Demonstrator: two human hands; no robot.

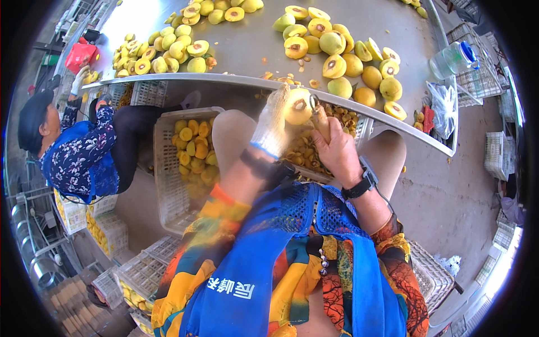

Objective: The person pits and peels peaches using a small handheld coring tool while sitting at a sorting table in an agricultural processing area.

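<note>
In a white knitted glove, my left hand (272, 121) is closed around a yellow peach half (297, 108), its cut face and brown pit turned up. My bare right hand (339, 151) grips the wooden handle of a pitting tool (321, 123). The tool's small metal loop is at the right edge of the peach half; whether it touches the flesh I cannot tell. Both hands are just in front of the table edge, over a crate of pits and scraps (306, 151). Cut peaches (334, 66) lie in a heap beyond them.
The metal table (255, 48) holds another peach pile (163, 53) at left. A clear jar (452, 59) and a plastic bag (443, 109) are at its right end. A crate (163, 168) of peach halves stands by my left knee. A co-worker (78, 146) sits at far left.
</note>
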